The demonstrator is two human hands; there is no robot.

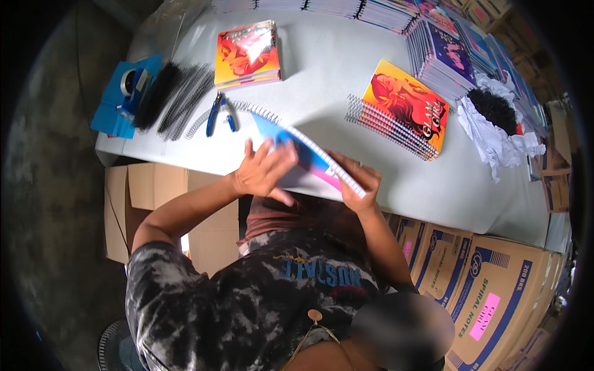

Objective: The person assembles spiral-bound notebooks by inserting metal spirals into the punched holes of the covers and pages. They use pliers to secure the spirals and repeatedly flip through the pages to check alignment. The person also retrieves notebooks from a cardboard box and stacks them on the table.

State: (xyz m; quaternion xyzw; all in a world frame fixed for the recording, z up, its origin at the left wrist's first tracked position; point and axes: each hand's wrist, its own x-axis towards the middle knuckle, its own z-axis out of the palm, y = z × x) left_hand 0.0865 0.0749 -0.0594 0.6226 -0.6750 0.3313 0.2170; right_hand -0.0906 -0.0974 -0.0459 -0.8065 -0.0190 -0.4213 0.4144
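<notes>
A notebook with a blue and pink cover [322, 166] is tilted up at the table's near edge. My right hand [361, 182] grips its near right end, fingers behind and thumb in front. My left hand [267, 170] is spread and slightly blurred over the cover's left part; whether it touches is unclear. A silver wire coil [263, 110] runs along the notebook's upper left edge, its loose tail curving left over the table. Beyond my left hand lie blue-handled pliers [213, 115], their jaws pointing away.
Loose black coils [179, 99] lie left, beside a tape dispenser [133, 89] on blue sheets. Orange-covered notebooks are stacked behind [247, 52] and at right [402, 102]. More notebook stacks [433, 55] line the far right, near crumpled white cloth [486, 133]. Cardboard boxes [495, 297] stand below the table.
</notes>
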